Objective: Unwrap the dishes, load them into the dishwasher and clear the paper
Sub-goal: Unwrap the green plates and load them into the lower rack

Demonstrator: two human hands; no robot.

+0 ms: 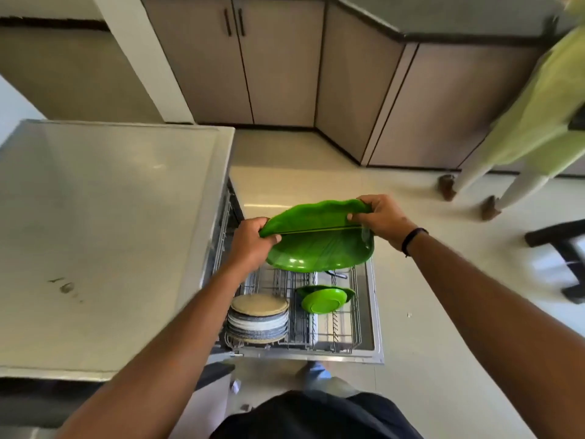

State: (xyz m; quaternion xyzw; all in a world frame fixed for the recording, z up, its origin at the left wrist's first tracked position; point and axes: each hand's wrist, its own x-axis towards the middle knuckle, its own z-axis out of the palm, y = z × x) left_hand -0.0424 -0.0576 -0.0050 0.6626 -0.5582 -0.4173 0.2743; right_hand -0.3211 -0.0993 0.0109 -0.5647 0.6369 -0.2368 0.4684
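I am holding two green leaf plates (319,245) over the open dishwasher rack (335,331). My left hand (250,245) and right hand (380,220) are each gripping one end. They look light, stiff and slippery, so I am holding the rims.

Grey cabinets (278,68), a steel counter (95,217), 1 bystander (535,122).
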